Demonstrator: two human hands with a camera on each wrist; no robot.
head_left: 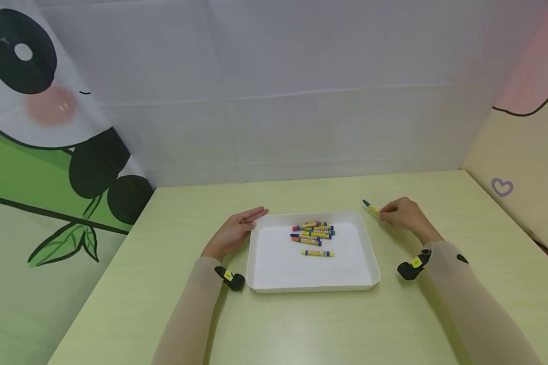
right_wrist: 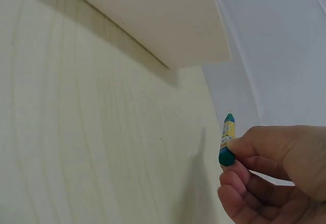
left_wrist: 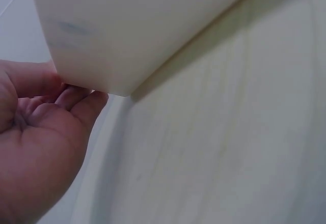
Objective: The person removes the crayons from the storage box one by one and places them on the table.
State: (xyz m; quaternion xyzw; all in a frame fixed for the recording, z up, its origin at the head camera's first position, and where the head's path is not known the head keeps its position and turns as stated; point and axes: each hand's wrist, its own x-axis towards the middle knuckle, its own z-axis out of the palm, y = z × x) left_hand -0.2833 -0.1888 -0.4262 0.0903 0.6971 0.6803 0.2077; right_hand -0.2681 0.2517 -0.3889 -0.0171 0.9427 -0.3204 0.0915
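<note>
While the right hand pinches a green crayon between thumb and curled fingers, the left hand lies with straight fingers against the outer wall of a white tray. Seen from the head view, the tray sits at the middle of the pale green desk; the left hand is at its 9 o'clock side, near the far corner, and the right hand at about 2 o'clock, just off the rim. The crayon's grip is a closed fingertip pinch at its lower end, so the green tip points up and away from the palm, as the right wrist view shows. The left hand's grip is wide open and holds nothing; the left wrist view shows its fingertips touching the tray's rounded corner, a placement that would, judging by the contact, steady the tray. A cluster of crayons lies in the tray's far half, toward 12 o'clock, and a single yellow-wrapped crayon lies apart, nearer the centre. A panda-print curtain hangs at the desk's 9 to 10 o'clock side.
</note>
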